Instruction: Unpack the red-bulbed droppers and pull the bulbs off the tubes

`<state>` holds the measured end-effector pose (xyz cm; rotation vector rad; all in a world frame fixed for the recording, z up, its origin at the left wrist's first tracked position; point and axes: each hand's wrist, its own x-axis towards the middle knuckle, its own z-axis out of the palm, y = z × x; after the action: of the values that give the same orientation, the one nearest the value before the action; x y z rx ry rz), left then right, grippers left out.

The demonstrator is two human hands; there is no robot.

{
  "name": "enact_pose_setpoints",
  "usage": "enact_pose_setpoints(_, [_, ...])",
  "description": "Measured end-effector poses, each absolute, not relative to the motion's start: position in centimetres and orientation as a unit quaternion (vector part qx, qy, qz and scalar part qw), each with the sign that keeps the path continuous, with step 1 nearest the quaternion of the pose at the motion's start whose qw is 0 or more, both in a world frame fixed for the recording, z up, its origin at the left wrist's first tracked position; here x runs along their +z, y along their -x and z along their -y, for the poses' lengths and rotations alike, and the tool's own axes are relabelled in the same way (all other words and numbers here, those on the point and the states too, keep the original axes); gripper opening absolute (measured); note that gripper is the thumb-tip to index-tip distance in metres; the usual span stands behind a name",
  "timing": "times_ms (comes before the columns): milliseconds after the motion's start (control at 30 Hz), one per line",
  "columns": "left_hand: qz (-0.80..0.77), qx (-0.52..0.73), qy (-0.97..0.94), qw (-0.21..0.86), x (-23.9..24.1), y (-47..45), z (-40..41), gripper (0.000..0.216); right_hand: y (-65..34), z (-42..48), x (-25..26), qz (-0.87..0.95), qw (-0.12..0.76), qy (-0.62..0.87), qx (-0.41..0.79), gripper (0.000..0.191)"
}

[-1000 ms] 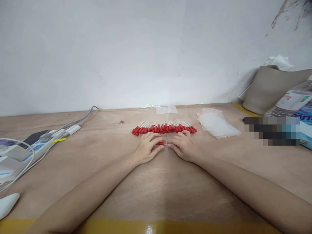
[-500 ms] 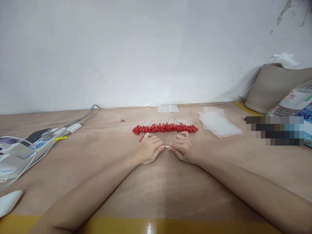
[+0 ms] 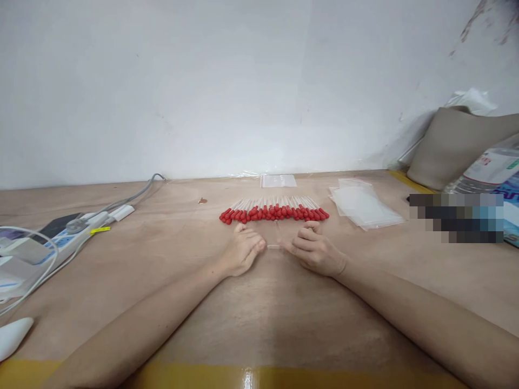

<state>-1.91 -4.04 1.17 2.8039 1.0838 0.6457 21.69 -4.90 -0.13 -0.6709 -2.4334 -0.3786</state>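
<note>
A row of several red-tipped white sticks (image 3: 274,212) lies on the wooden table (image 3: 259,319), just beyond my hands. My left hand (image 3: 242,252) and my right hand (image 3: 315,250) rest on the table close together, fingertips facing each other. Between them they pinch a small clear plastic bag (image 3: 274,242), which is hard to make out against the wood. My right hand's fingers are curled and my left hand's fingers are held together. No red stick shows in either hand.
Clear bags lie in a stack at the right (image 3: 363,208), and a small packet (image 3: 278,180) sits by the wall. A power strip with cables (image 3: 60,237) is at the left, with a white object (image 3: 14,336) at the front left. A bottle (image 3: 488,167) and a grey bag (image 3: 458,140) are at the far right.
Both hands have drawn slightly toward me, away from the row of sticks. The red tip seen by my left hand earlier is no longer visible.
</note>
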Motion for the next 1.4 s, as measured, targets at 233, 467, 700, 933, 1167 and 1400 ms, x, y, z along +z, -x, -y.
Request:
enact_pose_setpoints(233, [-0.482,0.359,-0.797,0.059,2.4,4.1,2.5,0.03,-21.9,3.1,-1.0,0.795,0.364,0.479,-0.073,0.03])
enact_pose_setpoints(467, [-0.588,0.316,-0.739,0.093,2.2,5.9,0.6,0.023,-20.7,3.4,-1.2,0.789,0.357,0.498,-0.034,0.015])
enact_pose_setpoints(700, [-0.612,0.359,-0.7,0.083,0.8,5.5,0.6,0.022,-20.2,3.4,-1.3,0.815,0.337,0.469,-0.047,0.014])
enact_pose_setpoints(933, [-0.593,0.398,-0.689,0.123,0.2,5.4,0.5,0.032,-20.2,3.9,-1.0,0.843,0.311,0.439,-0.023,0.029])
enact_pose_setpoints(1167, [-0.584,0.385,-0.711,0.075,0.7,5.6,0.2,0.021,-20.3,4.0,-0.8,0.849,0.307,0.43,0.001,0.033])
enact_pose_setpoints(1400, [-0.568,0.349,-0.745,-0.013,1.5,5.8,-0.8,0.022,-20.3,3.7,-1.1,0.843,0.313,0.436,0.004,0.027])
